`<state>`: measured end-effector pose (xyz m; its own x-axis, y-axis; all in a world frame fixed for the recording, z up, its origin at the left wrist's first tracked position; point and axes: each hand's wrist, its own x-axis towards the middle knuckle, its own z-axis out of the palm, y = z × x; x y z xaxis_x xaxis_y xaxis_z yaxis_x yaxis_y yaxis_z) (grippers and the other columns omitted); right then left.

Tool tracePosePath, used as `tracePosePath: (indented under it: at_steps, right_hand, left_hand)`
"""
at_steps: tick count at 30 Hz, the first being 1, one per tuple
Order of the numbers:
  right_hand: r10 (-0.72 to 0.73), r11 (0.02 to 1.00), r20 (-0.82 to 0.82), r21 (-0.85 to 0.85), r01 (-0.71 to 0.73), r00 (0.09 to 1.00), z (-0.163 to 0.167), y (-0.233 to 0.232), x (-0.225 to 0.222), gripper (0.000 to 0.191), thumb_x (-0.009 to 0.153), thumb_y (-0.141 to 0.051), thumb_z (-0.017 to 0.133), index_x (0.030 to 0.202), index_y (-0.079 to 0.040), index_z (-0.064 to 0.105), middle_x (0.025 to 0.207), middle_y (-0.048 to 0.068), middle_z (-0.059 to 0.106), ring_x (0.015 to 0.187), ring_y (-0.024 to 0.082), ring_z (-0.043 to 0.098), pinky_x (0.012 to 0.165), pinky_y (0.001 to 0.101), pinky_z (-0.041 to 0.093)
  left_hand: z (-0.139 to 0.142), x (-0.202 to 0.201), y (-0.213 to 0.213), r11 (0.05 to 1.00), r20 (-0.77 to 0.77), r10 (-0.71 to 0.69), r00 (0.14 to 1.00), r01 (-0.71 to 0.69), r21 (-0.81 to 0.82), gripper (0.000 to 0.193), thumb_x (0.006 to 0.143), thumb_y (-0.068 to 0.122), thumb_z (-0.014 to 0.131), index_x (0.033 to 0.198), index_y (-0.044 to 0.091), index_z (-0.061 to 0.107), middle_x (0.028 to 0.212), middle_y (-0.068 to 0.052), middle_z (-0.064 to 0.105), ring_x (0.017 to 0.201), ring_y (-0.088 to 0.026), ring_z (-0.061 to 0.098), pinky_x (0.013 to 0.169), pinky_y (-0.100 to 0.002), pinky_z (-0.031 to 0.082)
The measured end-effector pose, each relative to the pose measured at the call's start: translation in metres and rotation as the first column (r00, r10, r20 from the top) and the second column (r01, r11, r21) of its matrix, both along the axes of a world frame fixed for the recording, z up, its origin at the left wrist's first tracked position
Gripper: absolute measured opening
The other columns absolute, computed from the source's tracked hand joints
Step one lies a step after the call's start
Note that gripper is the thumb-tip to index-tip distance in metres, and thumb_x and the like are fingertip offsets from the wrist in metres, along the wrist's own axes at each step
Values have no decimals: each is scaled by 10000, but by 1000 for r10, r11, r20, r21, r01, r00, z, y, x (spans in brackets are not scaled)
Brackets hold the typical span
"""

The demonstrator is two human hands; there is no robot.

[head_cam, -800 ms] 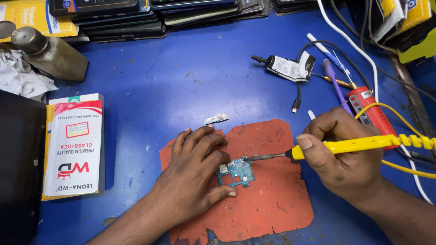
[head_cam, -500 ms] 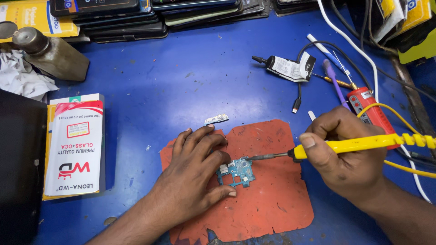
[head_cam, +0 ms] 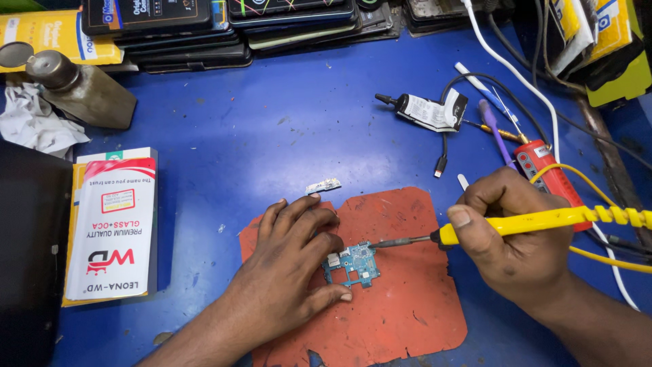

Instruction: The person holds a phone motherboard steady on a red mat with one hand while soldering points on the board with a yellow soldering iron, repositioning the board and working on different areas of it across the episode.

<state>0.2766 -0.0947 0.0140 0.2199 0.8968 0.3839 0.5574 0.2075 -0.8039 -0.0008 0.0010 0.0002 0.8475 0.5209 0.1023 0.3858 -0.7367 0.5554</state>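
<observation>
Fingers of my right hand [head_cam: 519,248] are closed around a yellow soldering iron [head_cam: 543,221], thumb on top of the handle, and its dark metal tip reaches left to the upper right edge of a small blue circuit board [head_cam: 353,265]. The board lies near the middle of a worn red mat [head_cam: 401,299] on the blue counter [head_cam: 258,143]. My left hand [head_cam: 292,272] rests palm down on the mat's left side, fingers spread and uncurled, gripping nothing; the fingertips press at the board's left edge and the thumb lies just below it. A coiled yellow cord [head_cam: 628,217] runs from the iron's handle off to the right.

Just above the mat, beside my left fingertips, sits a small silvery metal piece [head_cam: 323,185]. Behind my right hand stands a red tool [head_cam: 550,178], and farther back lies a black-and-white glue tube [head_cam: 428,111] with a black cable [head_cam: 445,146] beside it. To the left, well apart from the mat, lies a white and red box [head_cam: 112,228]. A brown metal bottle [head_cam: 78,88] sits at the far left corner near crumpled white tissue [head_cam: 30,122], and a row of dark phones [head_cam: 224,30] lines the counter's far edge.
</observation>
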Motion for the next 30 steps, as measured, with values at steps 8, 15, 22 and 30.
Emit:
tracePosePath:
  at_steps: [8,15,22,30]
  right_hand:
    - [-15,1000,28,-23,15,1000,1,-2,2,203,985,-163,689,858,-60,568,703,-25,589,604,32,514,540,206,410]
    - [2,1000,-6,-25,-2,1000,2,-2,2,208,985,-174,689,864,-65,562,702,-28,584,597,28,503,534,205,402]
    - [-11,1000,42,-25,12,999,3,-2,1,216,986,-176,691,853,-62,565,694,-27,583,539,16,495,487,183,394]
    - [2,1000,31,-20,-1,1000,5,-2,0,235,986,-201,691,845,-69,556,692,-32,599,588,21,511,526,202,410]
  left_hand:
    - [-1,0,-1,1000,23,0,1000,0,25,568,716,459,862,1092,78,670,1330,-134,527,1424,-390,330,1140,-649,210]
    - [2,0,0,1000,11,8,1000,-8,18,571,707,460,868,1088,82,672,1327,-131,526,1421,-388,328,1138,-648,208]
    - [2,0,0,1000,5,11,1000,-11,0,559,701,456,871,1073,87,675,1318,-127,523,1420,-389,320,1134,-648,198]
    - [2,0,1,1000,6,19,1000,-19,-15,531,702,441,875,1058,99,679,1325,-108,531,1423,-381,327,1143,-645,198]
